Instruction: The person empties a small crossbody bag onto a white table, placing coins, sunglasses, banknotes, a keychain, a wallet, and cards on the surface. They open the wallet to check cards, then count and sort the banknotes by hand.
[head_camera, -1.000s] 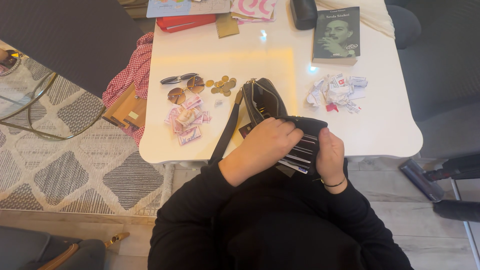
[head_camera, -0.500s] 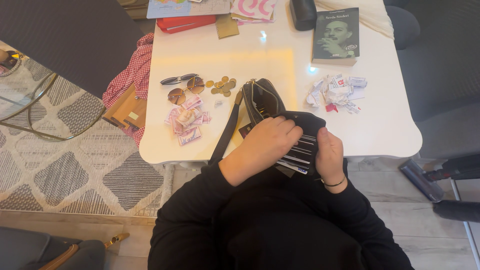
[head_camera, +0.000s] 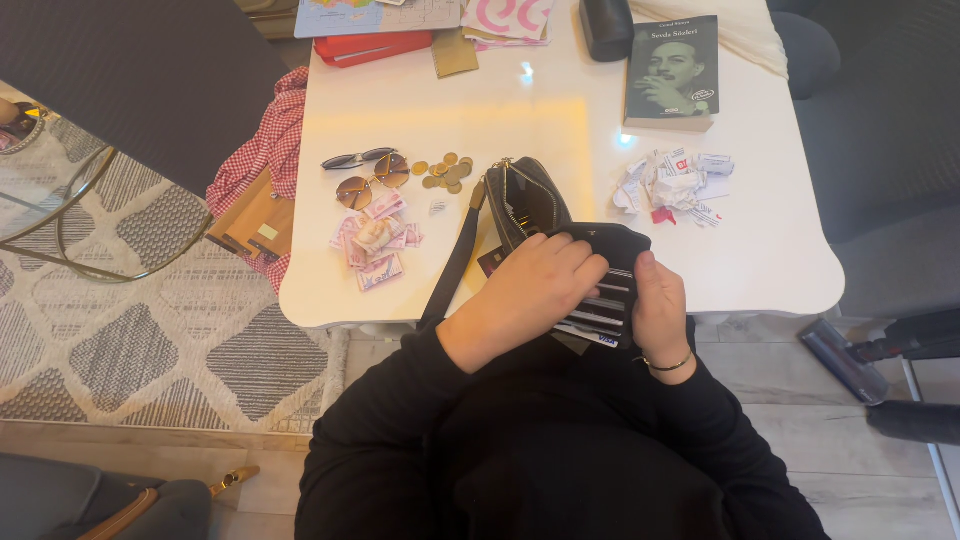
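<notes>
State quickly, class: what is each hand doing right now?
Left hand: closed over the black wallet, fingers on its card slots.
Right hand: closed on the wallet's right edge, thumb on top.

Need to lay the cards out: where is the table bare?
Widest bare patch: the table centre, between coins, book and red case. Also bare: the right edge past the crumpled receipts. Crowded: front left, with sunglasses, banknotes and bag. Both hands hold the wallet at the front edge.
</notes>
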